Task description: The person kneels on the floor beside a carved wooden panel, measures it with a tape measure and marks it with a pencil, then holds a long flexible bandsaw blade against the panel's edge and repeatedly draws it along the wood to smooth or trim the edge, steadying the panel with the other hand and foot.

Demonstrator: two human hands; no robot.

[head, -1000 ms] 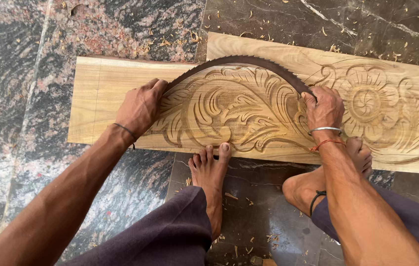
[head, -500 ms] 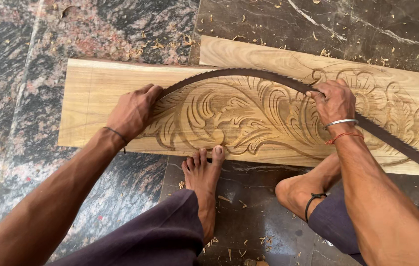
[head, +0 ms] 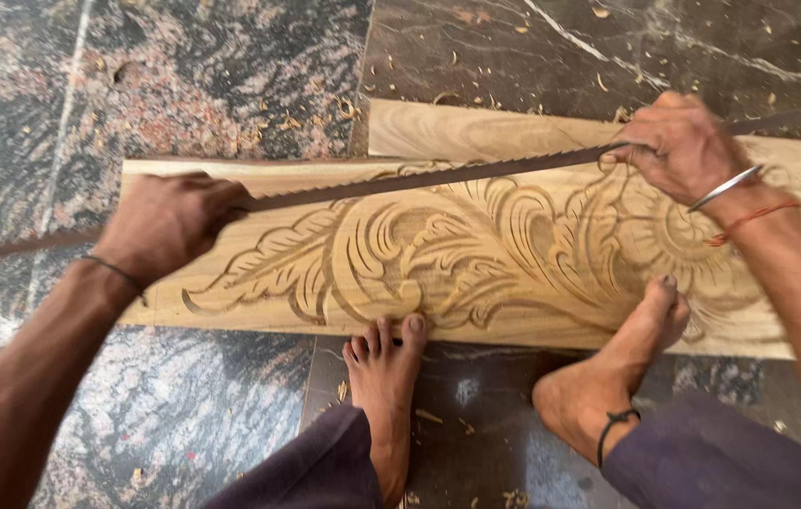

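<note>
A long pale wooden board carved with leaf scrolls and a flower lies on the stone floor. Above it a thin dark metal blade runs nearly straight from left to right. My left hand grips the blade near its left part, over the board's left end. My right hand grips it over the carved flower; a metal bangle and a red thread circle that wrist. My left foot touches the board's near edge, and my right foot rests its toes on the carving.
A second plain board lies behind the carved one. The dark marbled stone floor is strewn with wood chips. A black cord circles my right ankle.
The blade, bent in an arch over the carving earlier, has straightened and lifted. Both hands rose and moved apart with it. The view shifted, so the board sits lower and more to the right.
</note>
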